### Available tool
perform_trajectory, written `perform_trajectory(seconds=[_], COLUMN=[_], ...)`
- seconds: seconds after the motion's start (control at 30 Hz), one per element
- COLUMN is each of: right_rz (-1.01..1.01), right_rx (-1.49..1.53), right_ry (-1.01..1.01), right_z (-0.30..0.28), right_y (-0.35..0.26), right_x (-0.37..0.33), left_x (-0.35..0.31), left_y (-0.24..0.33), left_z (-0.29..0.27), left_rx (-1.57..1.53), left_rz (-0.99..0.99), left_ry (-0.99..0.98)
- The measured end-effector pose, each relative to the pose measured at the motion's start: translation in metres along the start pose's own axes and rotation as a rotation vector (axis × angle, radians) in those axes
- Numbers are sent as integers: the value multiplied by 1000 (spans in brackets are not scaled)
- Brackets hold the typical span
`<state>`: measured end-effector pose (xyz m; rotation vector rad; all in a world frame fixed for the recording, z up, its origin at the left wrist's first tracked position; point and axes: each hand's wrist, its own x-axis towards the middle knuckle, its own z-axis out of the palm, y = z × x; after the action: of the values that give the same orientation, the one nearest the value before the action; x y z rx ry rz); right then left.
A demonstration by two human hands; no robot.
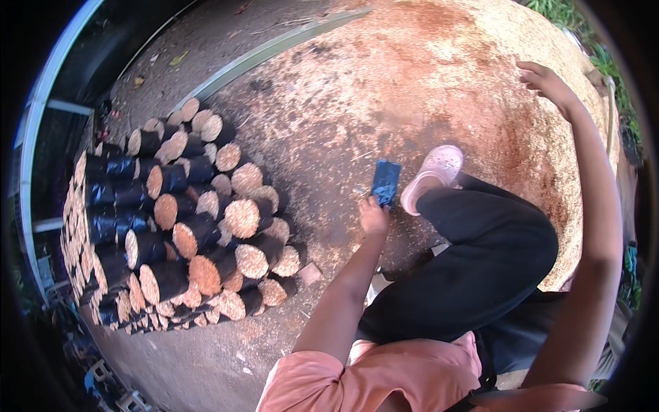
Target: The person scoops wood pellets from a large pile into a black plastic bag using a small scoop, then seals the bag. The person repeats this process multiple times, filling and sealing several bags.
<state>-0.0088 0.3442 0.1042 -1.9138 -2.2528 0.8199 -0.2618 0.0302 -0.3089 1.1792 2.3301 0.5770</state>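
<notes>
My left hand [374, 215] is closed on the lower end of a small, flat black plastic bag [386, 180], held low above the ground just left of my shoe. The bag looks unfilled, and its sheen is bluish. Out to the far right, my right hand [547, 86] is stretched over the spread of loose sawdust [494, 62]. Its fingers are apart and nothing is in them. At the left stands a large stack of black bags [167, 211] packed with sawdust, their round tan and orange-brown ends showing.
A pale plank [268, 51] lies along the ground behind the stack. My pink clog [439, 172] rests on the sawdust-strewn floor, between bag and sawdust. A flat reddish block [309, 273] lies beside the stack. Green plants [604, 51] edge the far right.
</notes>
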Motion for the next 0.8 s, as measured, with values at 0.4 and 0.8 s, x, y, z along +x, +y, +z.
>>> perform_trajectory(seconds=[0.4,0.8], right_rz=[197,77], right_rx=[84,14], right_ry=[-185,104], right_z=[-58,-40], right_y=[87,138], right_x=[-235,-291], left_x=[44,69], left_y=[35,87], left_z=[26,-13], left_rx=[384,-146], left_rz=[-364,23], left_ry=[-89,8])
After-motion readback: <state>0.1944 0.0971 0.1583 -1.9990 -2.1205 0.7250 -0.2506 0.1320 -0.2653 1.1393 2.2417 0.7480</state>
